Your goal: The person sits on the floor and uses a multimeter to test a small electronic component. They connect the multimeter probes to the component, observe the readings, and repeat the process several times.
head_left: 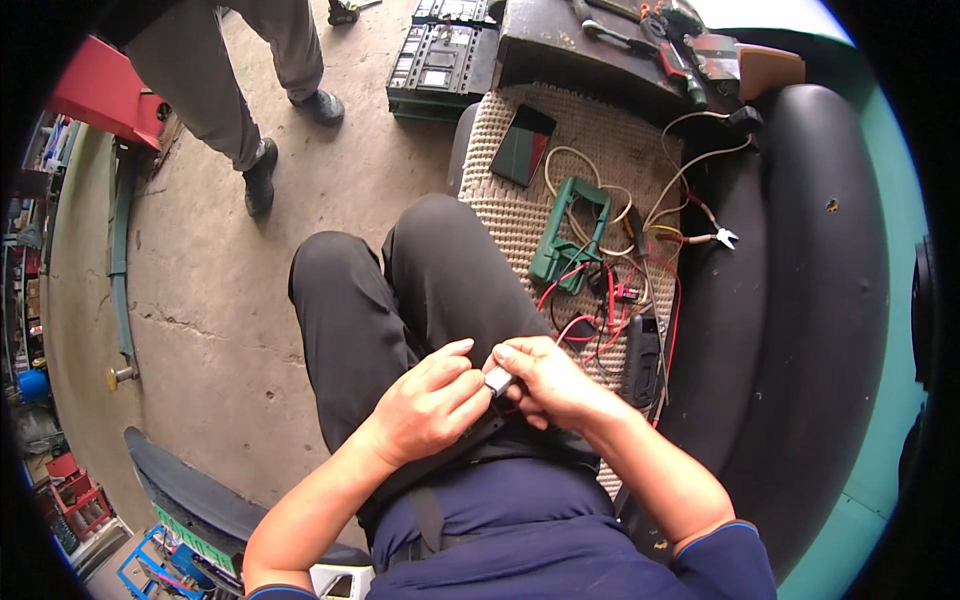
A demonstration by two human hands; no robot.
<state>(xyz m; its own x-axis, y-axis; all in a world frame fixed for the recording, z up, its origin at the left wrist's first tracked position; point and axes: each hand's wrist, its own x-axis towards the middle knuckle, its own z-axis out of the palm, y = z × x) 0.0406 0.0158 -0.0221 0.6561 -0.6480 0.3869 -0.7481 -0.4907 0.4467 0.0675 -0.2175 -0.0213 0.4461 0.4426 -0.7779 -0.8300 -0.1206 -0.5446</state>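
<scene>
Above my lap, my right hand [548, 382] pinches a small grey rectangular piece [499, 380] between thumb and fingers. It looks like a connector, but its exact kind is too small to tell. My left hand [428, 405] meets it from the other side, its curled fingertips against the piece's end. Part of the piece is covered by the fingers. Right of my thigh, a green plastic frame [570, 232] lies on a woven seat mat [487, 150], beside red and black test leads [612, 292] and a black oblong device [643, 360].
Pale cables [648, 215] and white-jawed pliers [724, 238] lie by the black padded cushion [820, 290]. Tools, including a red-and-black one [672, 60], rest on a dark box [545, 45]. Another person's legs [205, 90] stand at far left, near a red metal part [105, 95].
</scene>
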